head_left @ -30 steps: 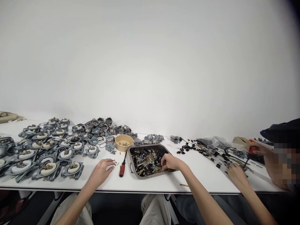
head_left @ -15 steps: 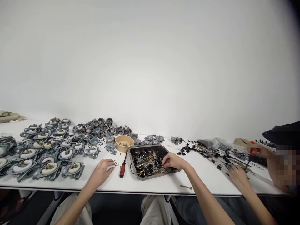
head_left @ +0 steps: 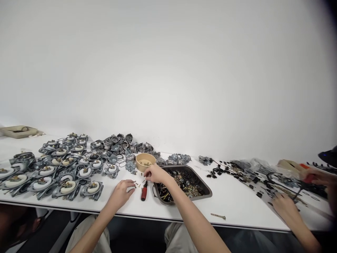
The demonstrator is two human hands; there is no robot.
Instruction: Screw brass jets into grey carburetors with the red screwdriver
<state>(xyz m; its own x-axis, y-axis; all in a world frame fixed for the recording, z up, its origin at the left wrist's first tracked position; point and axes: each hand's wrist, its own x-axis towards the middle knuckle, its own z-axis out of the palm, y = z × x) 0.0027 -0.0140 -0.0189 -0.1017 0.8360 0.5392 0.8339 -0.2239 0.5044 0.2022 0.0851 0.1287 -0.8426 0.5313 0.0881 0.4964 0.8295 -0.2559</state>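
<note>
My left hand rests on the white table with its thumb and fingers curved and apart. A few small brass-coloured screws lie beside its fingertips. My right hand is over the table between the round tan bowl and the red-handled screwdriver, its fingers pinched together and pointing down. Whatever they hold is too small to make out. Behind the right wrist stands a metal tray heaped with screws, brass bits and black parts. Small pieces lie in the bowl.
Rows of carburetor bodies with white floats cover the left side. Bare metal housings are piled at the back. A long bolt lies near the front edge. At right, a co-worker's hand is among black parts.
My right hand has left the tray's contents and moved left to the spot above the screwdriver. My left hand stays by the small screws. The whole view has shifted slightly.
</note>
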